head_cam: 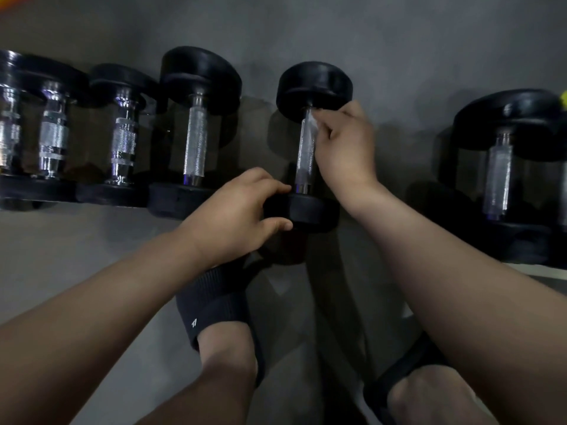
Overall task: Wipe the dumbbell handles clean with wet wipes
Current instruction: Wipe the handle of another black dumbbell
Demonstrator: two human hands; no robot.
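Head view looks down on a dumbbell (pixel 310 207) lying on the grey floor (pixel 92 246). Its long axis runs straight away from the person, with one black head near the feet and the other far. The left hand (pixel 239 210) curls round the near head, thumb and fingers gripping it. The right hand (pixel 346 145) pinches a pale wet wipe (pixel 311 121) against the top of the knurled handle (pixel 305 157), just under the far head. Other dumbbells (pixel 196 133) lie parallel on both sides.
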